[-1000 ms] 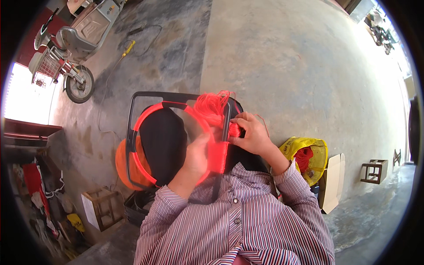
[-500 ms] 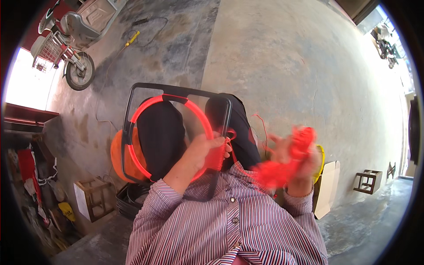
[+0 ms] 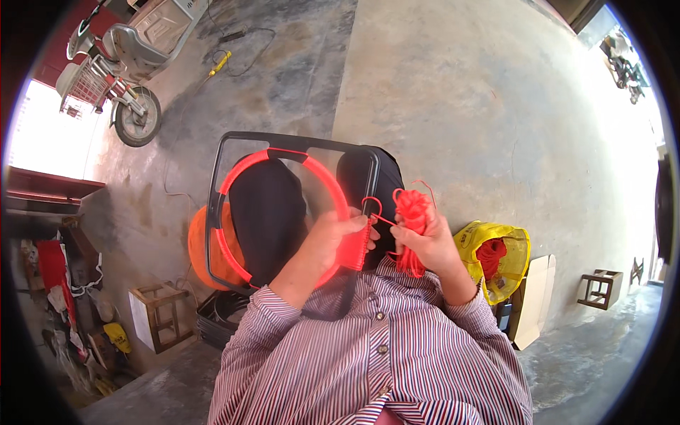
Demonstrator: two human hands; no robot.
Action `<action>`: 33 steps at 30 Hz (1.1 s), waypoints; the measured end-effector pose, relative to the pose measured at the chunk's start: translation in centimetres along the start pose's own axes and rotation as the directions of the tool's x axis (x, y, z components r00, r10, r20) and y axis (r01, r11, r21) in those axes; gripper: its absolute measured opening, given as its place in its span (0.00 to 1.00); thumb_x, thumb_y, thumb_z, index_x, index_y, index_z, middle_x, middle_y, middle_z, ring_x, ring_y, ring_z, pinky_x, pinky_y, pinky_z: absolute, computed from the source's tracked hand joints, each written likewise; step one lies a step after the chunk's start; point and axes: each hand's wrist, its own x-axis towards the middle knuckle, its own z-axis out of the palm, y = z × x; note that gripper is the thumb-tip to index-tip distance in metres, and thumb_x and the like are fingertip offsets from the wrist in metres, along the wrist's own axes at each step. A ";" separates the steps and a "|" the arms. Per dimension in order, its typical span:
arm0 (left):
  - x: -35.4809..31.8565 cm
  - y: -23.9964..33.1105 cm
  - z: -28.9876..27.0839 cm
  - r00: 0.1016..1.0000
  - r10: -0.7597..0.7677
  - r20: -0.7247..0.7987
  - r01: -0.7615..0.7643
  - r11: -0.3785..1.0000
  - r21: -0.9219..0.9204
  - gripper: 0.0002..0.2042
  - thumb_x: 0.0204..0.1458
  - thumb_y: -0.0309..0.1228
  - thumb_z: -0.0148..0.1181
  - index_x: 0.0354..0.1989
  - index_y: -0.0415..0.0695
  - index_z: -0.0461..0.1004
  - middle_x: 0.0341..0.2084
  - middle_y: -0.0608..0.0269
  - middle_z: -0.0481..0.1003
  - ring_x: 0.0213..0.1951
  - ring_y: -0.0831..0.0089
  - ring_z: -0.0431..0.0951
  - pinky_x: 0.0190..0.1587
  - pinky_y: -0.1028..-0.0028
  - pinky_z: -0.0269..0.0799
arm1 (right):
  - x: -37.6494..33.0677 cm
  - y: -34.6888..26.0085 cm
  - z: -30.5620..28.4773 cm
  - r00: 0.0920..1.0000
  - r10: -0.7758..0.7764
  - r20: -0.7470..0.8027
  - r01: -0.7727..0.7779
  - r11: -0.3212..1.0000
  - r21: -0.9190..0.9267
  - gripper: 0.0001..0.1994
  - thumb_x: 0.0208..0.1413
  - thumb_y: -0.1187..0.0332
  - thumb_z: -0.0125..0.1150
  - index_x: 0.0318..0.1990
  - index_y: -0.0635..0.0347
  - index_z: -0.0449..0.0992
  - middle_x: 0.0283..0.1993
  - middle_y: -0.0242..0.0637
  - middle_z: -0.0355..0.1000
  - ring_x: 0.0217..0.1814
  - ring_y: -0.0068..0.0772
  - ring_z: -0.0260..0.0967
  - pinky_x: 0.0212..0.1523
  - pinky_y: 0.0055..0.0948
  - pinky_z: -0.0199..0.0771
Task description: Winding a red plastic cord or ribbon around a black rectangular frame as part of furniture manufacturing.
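Weaving, seemingly, mid-view: left hand [image 3: 333,237] grasps red-woven edge [image 3: 351,251] of black rectangular frame [image 3: 372,177]; right hand [image 3: 433,246] clutches bundled red cord [image 3: 413,207]; slack loop [image 3: 380,205] probably needs tightening.

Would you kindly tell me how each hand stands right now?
Left hand: closed, holding the red-wrapped black frame.
Right hand: closed, holding a red cord bundle.

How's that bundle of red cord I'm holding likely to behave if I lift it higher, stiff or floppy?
Probably floppy: the bundle of red cord bunches into soft loops above and below the right grip. Likely light for its size, since it looks like thin strands. It may snag or tug, as a strand appears to run toward the black frame.
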 end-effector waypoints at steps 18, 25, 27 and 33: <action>0.9 0.8 -0.9 0.999 -0.021 0.049 0.024 0.998 -0.059 0.07 0.55 0.29 0.56 0.36 0.38 0.68 0.26 0.48 0.76 0.26 0.60 0.79 0.31 0.65 0.79 | -2.4 -3.5 -16.0 0.728 -0.056 -0.683 0.397 0.846 0.355 0.18 0.59 0.69 0.49 0.56 0.65 0.65 0.32 0.36 0.69 0.28 0.30 0.68 0.28 0.31 0.76; -0.5 2.0 -0.2 0.998 -0.042 0.045 0.041 0.999 0.009 0.07 0.56 0.28 0.55 0.36 0.35 0.69 0.26 0.47 0.76 0.25 0.59 0.79 0.31 0.66 0.78 | -1.7 -3.0 -5.9 0.819 0.024 0.573 0.342 0.781 -0.522 0.26 0.45 0.68 0.69 0.54 0.62 0.72 0.41 0.40 0.71 0.44 0.38 0.71 0.47 0.33 0.72; -1.3 2.0 -0.2 0.997 -0.037 0.069 0.037 0.999 -0.008 0.06 0.56 0.27 0.54 0.36 0.37 0.69 0.26 0.47 0.76 0.25 0.58 0.80 0.30 0.65 0.79 | -0.6 -1.9 -1.9 0.807 -0.117 0.579 0.508 0.639 -0.578 0.24 0.44 0.73 0.67 0.52 0.65 0.71 0.36 0.42 0.71 0.42 0.38 0.73 0.43 0.32 0.71; -1.4 0.5 0.6 0.988 -0.024 0.154 0.037 0.996 -0.082 0.04 0.55 0.26 0.57 0.33 0.40 0.68 0.26 0.47 0.76 0.26 0.58 0.80 0.28 0.64 0.79 | 4.5 -2.3 0.7 0.971 -0.214 0.109 0.232 0.723 -0.650 0.42 0.45 0.73 0.62 0.69 0.56 0.48 0.42 0.46 0.73 0.45 0.46 0.72 0.48 0.36 0.71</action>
